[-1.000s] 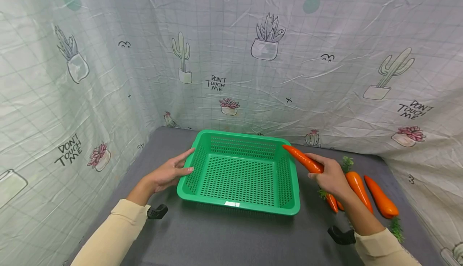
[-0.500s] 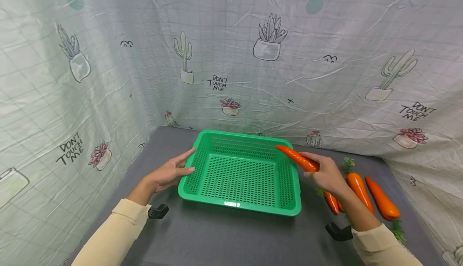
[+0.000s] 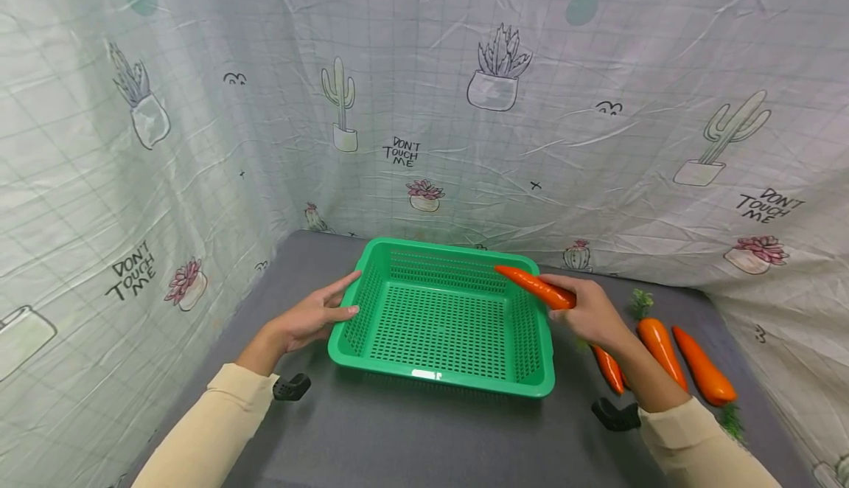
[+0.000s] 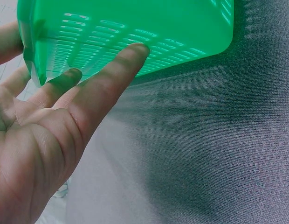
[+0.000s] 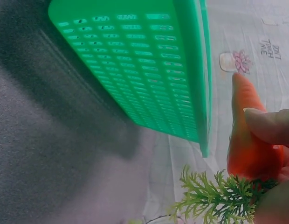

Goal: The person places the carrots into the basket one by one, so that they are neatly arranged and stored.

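Observation:
My right hand (image 3: 587, 311) grips a shiny orange carrot (image 3: 530, 285) by its thick end. The carrot's tip points left, over the right rim of the green plastic basket (image 3: 441, 378). In the right wrist view, leafy green fronds (image 5: 219, 193) stick out at its thick end, with my thumb (image 5: 270, 126) along its side. The basket has slotted walls and a bare slotted floor. My left hand (image 3: 308, 318) holds the basket's left rim, thumb over the edge. In the left wrist view, the fingers (image 4: 107, 86) lie against the outer wall.
Two large carrots, one nearer (image 3: 659, 351) and one farther right (image 3: 703, 366), lie on the grey tabletop (image 3: 424, 440). A smaller carrot (image 3: 608, 368) lies partly hidden behind my right forearm. A cactus-print curtain (image 3: 424, 105) hangs behind and at both sides.
My right hand has moved left with the carrot, bringing its tip from the basket's right rim to farther inside the opening. The left hand keeps its place on the basket.

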`<state>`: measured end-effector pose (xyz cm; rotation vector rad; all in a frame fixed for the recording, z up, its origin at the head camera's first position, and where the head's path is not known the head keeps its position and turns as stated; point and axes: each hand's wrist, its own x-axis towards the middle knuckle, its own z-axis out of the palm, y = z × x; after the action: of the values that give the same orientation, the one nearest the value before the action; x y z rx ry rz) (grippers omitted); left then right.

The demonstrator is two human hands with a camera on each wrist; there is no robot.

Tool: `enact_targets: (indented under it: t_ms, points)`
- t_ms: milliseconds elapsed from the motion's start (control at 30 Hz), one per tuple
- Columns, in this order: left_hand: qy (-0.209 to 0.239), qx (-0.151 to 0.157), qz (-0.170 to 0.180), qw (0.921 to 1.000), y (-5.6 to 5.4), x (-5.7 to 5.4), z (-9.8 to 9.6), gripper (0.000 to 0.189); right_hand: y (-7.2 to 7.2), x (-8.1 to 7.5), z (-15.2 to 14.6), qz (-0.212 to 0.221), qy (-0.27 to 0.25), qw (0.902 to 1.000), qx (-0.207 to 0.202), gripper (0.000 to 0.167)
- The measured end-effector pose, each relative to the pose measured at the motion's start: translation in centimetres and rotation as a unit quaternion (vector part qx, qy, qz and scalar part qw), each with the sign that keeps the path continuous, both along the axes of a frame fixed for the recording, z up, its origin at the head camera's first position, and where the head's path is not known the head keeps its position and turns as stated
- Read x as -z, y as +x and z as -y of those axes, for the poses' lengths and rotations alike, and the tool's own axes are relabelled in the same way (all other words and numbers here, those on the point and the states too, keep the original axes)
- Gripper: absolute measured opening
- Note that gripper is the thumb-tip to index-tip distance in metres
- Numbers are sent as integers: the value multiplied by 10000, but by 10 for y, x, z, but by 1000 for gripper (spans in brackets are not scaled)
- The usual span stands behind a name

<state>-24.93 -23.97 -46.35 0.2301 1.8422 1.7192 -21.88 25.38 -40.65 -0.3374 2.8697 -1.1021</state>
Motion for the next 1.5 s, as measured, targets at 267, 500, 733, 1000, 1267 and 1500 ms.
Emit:
enact_targets:
  t_ms: [267,500,733,1000,1267,1500]
  points:
    - [11,-11,-6,10000,0,0,0,88,-7,-1,6,-84,208,9996,-168,64]
    - [52,8,-24,10000,-1,1,1,87,-13,-4,14,-190,264,9989,-324,63]
    - [36,-27,-11,10000,0,1,0,87,-17,-5,18,-106,241,9986,-453,63]
    - [60,-17,-27,10000,-1,3,0,86,-23,-6,23,-31,224,9980,-587,64]
    - [90,35,-54,9999,-1,2,0,86,-29,-6,29,-12,136,9967,-804,66]
    - [63,21,-63,10000,1,1,-1,86,-34,-3,35,39,184,9961,-868,67]
